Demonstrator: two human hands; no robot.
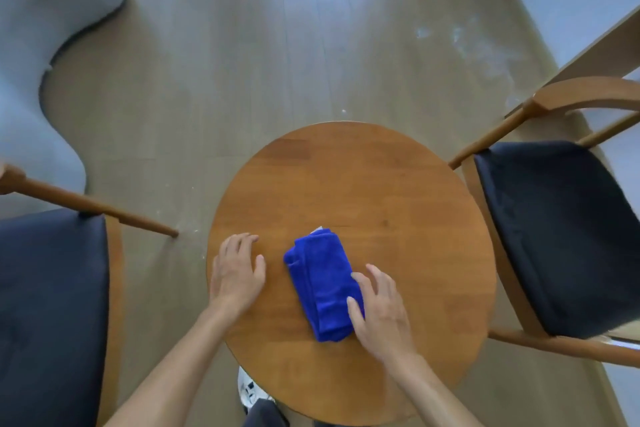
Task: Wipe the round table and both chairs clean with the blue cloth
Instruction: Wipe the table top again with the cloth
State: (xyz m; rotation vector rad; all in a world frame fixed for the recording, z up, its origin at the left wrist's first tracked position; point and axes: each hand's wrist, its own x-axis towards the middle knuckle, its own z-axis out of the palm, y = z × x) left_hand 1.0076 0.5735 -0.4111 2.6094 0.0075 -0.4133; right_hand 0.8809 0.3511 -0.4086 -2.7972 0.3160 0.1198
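A folded blue cloth (320,282) lies on the round wooden table (398,204), near its front middle. My right hand (379,312) rests on the cloth's right edge with fingers spread and fairly straight. My left hand (237,274) lies flat on the tabletop to the left of the cloth, apart from it. One wooden chair with a dark seat (52,305) stands at the left. A second chair of the same kind (554,236) stands at the right, its curved backrest at the upper right.
A grey rounded sofa or cushion (41,45) fills the upper left. The wooden floor (277,45) beyond the table shows white dusty smudges at the upper right. A white shoe (251,390) shows under the table's front edge.
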